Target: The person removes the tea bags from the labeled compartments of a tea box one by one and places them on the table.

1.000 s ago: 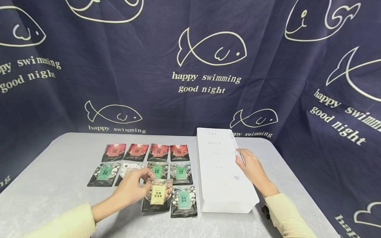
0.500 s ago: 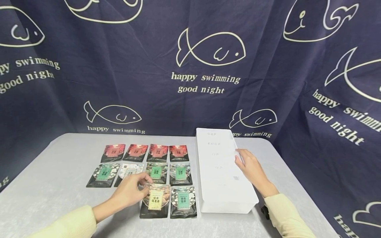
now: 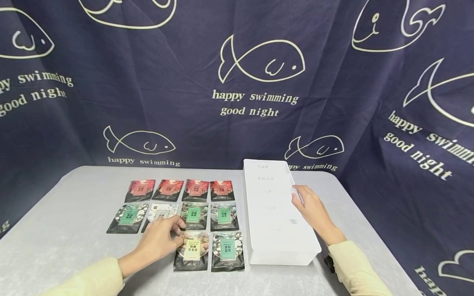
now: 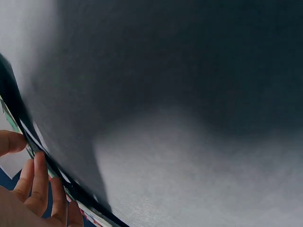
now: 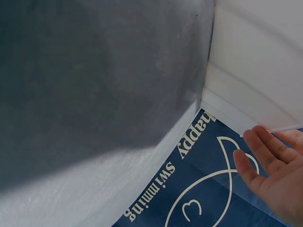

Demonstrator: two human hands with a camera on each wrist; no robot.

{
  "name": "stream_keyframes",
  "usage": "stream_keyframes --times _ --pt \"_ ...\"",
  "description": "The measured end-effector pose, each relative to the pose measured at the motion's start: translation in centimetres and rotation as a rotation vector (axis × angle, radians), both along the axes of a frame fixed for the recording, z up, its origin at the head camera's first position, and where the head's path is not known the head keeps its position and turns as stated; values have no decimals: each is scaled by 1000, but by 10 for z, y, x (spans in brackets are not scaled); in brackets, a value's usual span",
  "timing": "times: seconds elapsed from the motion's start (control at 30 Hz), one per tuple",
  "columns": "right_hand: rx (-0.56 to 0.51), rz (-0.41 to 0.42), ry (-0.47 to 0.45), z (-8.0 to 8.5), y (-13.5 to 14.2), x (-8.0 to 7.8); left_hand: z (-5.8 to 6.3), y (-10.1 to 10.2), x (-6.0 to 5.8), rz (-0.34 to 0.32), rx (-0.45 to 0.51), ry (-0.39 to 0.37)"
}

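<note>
A black tea packet with a yellow label [image 3: 191, 251] lies flat on the table in the head view, at the left of the front row. My left hand [image 3: 157, 239] is at its upper left corner, thumb and forefinger parted. To its right lies a tea packet with floral print and a green label [image 3: 227, 251]. My right hand [image 3: 314, 211] rests at the right edge of a long white box [image 3: 277, 244], fingers extended. In the right wrist view, these fingers [image 5: 258, 146] lie along the box's edge. Handwritten labels run down the box's top.
Several red tea packets [image 3: 140, 190] form the back row. In the middle row, a pale packet [image 3: 161, 211] is partly hidden by my left hand, between a floral packet [image 3: 127, 218] and two green-labelled ones [image 3: 194, 216]. A dark blue printed curtain [image 3: 185, 102] hangs behind the table.
The yellow-labelled packet has come down and slightly left, now flat beside the floral packet. My left hand has let go of it and drawn slightly left. The right hand has stayed put.
</note>
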State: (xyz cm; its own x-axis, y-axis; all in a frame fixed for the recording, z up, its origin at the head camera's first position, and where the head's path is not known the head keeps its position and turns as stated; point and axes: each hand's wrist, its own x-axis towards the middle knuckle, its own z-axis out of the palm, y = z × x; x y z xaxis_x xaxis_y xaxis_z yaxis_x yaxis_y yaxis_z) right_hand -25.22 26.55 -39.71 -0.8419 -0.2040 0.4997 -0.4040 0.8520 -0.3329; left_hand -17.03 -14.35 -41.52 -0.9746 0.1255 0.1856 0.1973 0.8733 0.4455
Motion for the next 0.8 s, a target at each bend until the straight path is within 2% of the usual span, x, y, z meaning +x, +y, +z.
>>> stream_keyframes --times 0.17,0.33,0.53,0.67,0.8 --pt "6 5 11 -1 -1 -1 -2 -2 1 11 -31 53" --pt "43 9 40 1 -2 -3 2 -4 1 7 -28 103" --pt "128 -6 59 6 0 -4 11 -7 0 -36 -56 277" --pt "83 9 39 10 4 -4 20 -13 -1 -64 -42 370" --pt "31 25 47 15 12 -1 30 -24 -3 -64 -64 435"
